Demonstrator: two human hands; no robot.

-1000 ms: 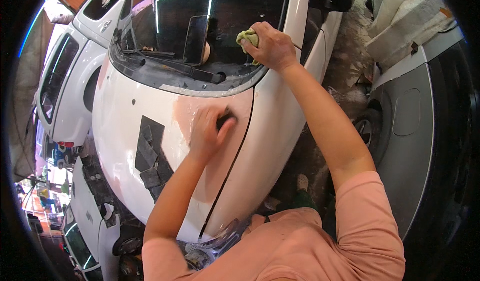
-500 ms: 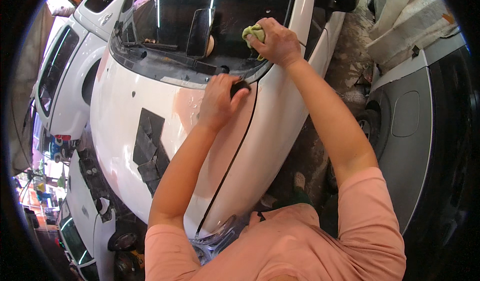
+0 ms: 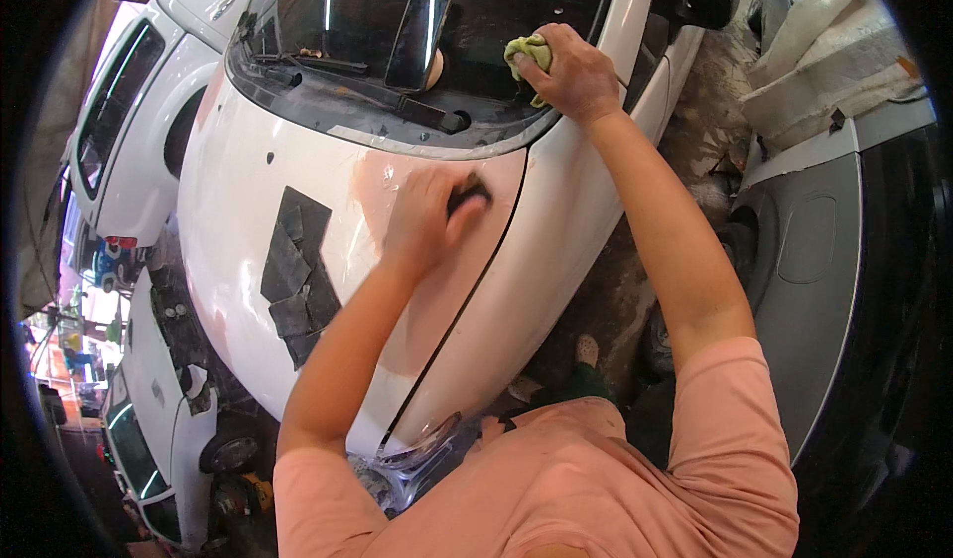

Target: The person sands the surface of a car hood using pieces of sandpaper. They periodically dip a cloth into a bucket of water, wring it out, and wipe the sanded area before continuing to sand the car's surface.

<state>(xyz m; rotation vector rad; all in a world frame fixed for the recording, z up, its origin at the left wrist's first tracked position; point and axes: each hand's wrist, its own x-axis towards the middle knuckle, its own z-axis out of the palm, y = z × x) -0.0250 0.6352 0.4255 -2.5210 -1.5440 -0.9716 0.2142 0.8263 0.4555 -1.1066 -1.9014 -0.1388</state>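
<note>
My left hand (image 3: 432, 215), a little blurred, grips a small dark pad (image 3: 469, 193) on the patch of pinkish filler (image 3: 417, 330) near the upper right of the white car's hood (image 3: 228, 250). My right hand (image 3: 576, 76) holds a crumpled yellow-green cloth (image 3: 526, 57) over the lower right of the windscreen (image 3: 506, 2), beside the white pillar. Several dark sheets (image 3: 298, 250), which look like abrasive paper, lie overlapping on the hood to the left of my left forearm. A phone-like dark rectangle (image 3: 412, 42) is at the windscreen, above the wiper.
Another white vehicle (image 3: 149, 161) stands at the left, with a white car and loose panel (image 3: 159, 389) below it. A dark grey vehicle (image 3: 799, 290) is close on my right, with pale plastic sheeting (image 3: 814, 52) behind. My foot (image 3: 586, 349) shows on the floor between vehicles.
My left hand slid up toward the windscreen, then slightly back down the filler with the pad. My right hand, still holding the cloth, has shifted up and right as the view moved.
</note>
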